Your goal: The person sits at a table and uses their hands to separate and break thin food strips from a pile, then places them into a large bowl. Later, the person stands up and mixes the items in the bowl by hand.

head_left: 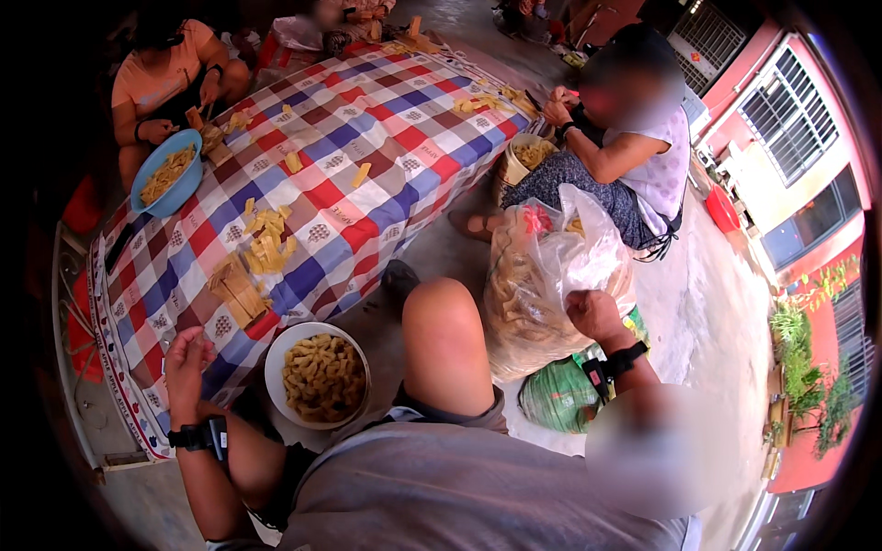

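Note:
My left hand [188, 354] is raised at the near left edge of the cloth-covered table [335, 129]. Its fingers are curled together, and anything pinched in them is too small to make out. My right hand [594, 314] is closed against the side of a large clear plastic bag [528, 294] full of pale yellowish pieces; what its fingers grip is hidden. On the table near my left hand lie a stack of flat tan strips [237, 292] and a loose pile of yellow strips [268, 241]. Between my left arm and knee stands a white bowl [273, 372] with twisted yellow-brown pieces [322, 376].
A green sack [558, 393] lies below the plastic bag. Across the table, a person in an orange shirt [170, 78] works beside a blue basin [188, 184]. At the right, a seated person [634, 156] works next to a filled bucket [510, 174]. More strips [482, 103] lie on the far tabletop.

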